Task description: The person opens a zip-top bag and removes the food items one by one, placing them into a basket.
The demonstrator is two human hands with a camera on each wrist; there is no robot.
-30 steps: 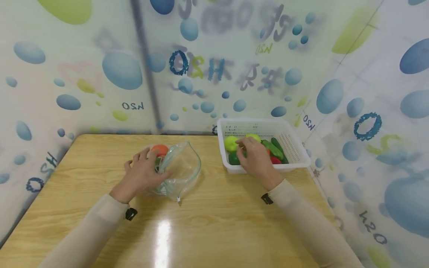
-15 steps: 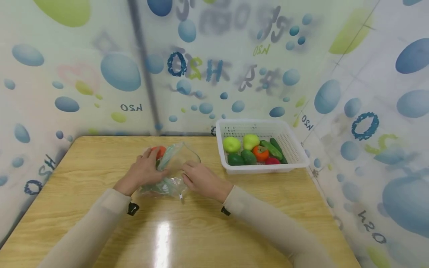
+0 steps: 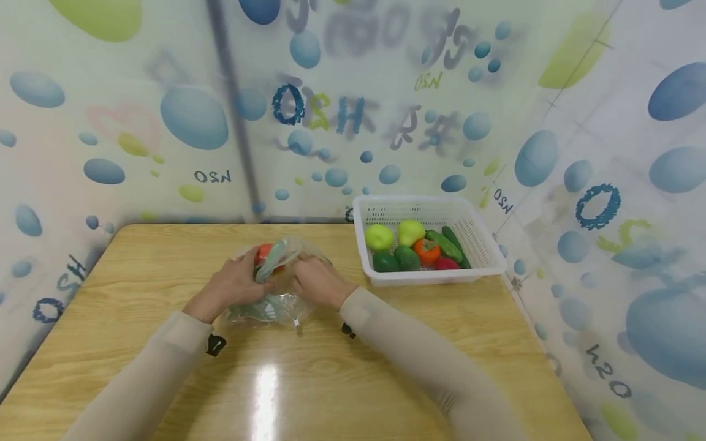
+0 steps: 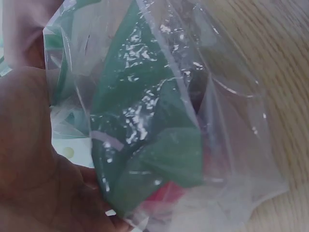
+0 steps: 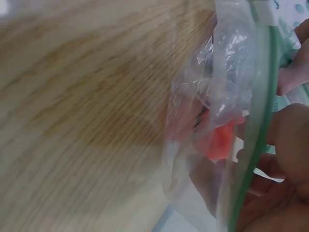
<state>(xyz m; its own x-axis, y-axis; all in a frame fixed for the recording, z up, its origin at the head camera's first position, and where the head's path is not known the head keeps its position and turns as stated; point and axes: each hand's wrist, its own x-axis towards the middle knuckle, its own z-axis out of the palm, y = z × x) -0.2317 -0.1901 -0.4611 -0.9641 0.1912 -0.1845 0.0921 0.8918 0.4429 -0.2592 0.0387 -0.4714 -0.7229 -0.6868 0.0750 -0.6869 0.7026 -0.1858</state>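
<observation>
A clear zip bag (image 3: pixel 269 309) with a green strip along its mouth stands on the table at centre left. My left hand (image 3: pixel 231 285) grips its left side, thumb in front and fingers round behind. A red-orange, tomato-like thing (image 3: pixel 266 250) shows through the plastic at the back. My right hand (image 3: pixel 321 280) is inside the mouth from the right, with film over its fingers. In the right wrist view its fingers pass behind the green zip strip (image 5: pixel 264 116) close to the red-orange thing (image 5: pixel 223 140); I cannot tell whether they hold anything.
A white slotted basket (image 3: pixel 436 277) stands at the back right of the wooden table (image 3: pixel 353 380). Inside are a green apple-like fruit (image 3: pixel 379 237), a pear (image 3: pixel 410 233), avocado-like fruits (image 3: pixel 407 258), a tomato (image 3: pixel 427 252), a red thing (image 3: pixel 447 264) and cucumbers (image 3: pixel 444 245). Patterned walls close behind.
My right hand has moved left from over the basket to the bag and into its mouth. My left hand stays at the bag, whose mouth has narrowed around the right hand.
</observation>
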